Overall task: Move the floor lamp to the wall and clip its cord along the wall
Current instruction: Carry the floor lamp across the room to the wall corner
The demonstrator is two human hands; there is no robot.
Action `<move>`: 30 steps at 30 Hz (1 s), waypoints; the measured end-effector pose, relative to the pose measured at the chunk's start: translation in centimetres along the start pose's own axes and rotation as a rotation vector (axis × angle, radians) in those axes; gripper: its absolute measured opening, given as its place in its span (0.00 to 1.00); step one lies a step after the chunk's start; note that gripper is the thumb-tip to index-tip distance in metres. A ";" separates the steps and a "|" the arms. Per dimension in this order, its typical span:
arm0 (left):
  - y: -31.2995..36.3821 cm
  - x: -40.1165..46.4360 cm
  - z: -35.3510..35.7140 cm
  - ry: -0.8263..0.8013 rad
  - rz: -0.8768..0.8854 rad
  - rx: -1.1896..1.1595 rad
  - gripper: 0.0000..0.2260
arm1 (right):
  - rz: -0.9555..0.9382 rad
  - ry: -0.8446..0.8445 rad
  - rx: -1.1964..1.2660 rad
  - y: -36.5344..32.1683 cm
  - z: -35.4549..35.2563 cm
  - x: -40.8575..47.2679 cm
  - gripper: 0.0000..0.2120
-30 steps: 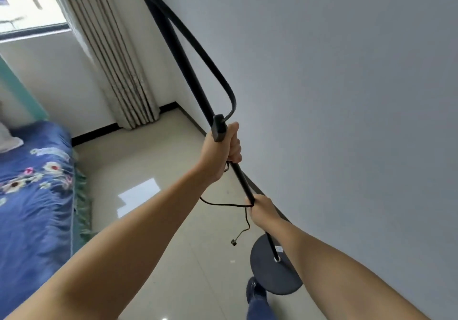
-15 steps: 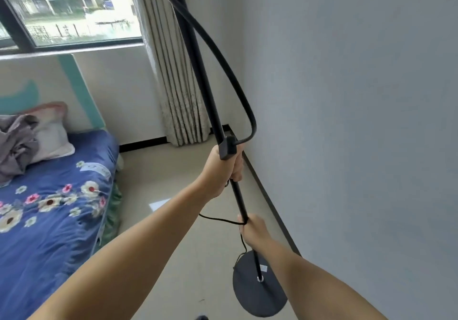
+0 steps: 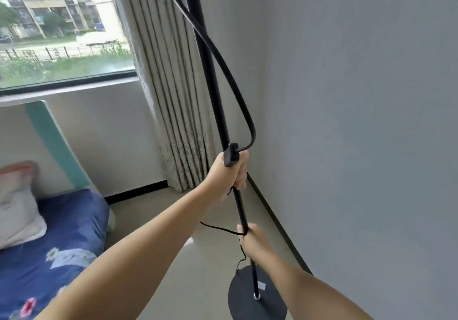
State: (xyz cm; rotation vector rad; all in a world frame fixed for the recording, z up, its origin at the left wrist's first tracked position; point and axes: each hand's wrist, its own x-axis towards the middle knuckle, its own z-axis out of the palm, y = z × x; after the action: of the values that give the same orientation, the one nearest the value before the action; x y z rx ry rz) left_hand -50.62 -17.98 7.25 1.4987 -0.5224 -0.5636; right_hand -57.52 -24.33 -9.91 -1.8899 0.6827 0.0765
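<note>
A black floor lamp stands near the grey wall (image 3: 359, 121); its thin pole (image 3: 213, 84) rises from a round black base (image 3: 247, 302) on the floor. My left hand (image 3: 229, 173) grips the pole at mid height, just under a black switch box (image 3: 231, 154). A thick black cord (image 3: 230, 76) loops from that box up along the pole and out of the top of the view. My right hand (image 3: 252, 239) holds the pole lower down, together with a thin black cord (image 3: 218, 229) that trails off to the left.
A bed with a blue flowered cover (image 3: 49, 245) and a pillow (image 3: 17, 208) fills the left. Beige curtains (image 3: 171, 96) hang in the corner beside a window (image 3: 62, 29). A black skirting board (image 3: 275, 225) runs along the foot of the wall. The floor (image 3: 153, 220) is pale tile.
My head has tilted up, so the window and curtain now show. The lamp pole stands more upright and its base sits closer to the wall. Both hands keep their grip.
</note>
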 end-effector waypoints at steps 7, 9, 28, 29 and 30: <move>-1.4 19.1 -8.2 -0.008 -0.064 0.029 0.18 | 0.065 -0.025 0.045 -6.8 1.6 19.1 0.16; -1.7 24.4 -10.0 0.000 -0.118 0.041 0.19 | 0.108 -0.043 0.078 -8.4 1.9 24.5 0.16; -9.5 69.1 -27.1 -0.409 -0.117 0.122 0.28 | 0.366 0.182 0.278 -19.9 3.9 68.2 0.15; -10.0 70.9 -27.1 -0.431 -0.109 0.131 0.29 | 0.371 0.186 0.287 -19.8 3.6 70.1 0.14; -10.7 72.7 -26.9 -0.457 -0.096 0.147 0.30 | 0.375 0.188 0.296 -19.5 3.3 72.0 0.13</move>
State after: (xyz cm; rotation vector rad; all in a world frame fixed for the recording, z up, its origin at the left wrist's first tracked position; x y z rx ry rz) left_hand 22.20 -43.76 -5.41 1.5421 -0.8621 -0.9701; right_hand 12.94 -46.64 -20.89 -1.4801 1.1091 0.0337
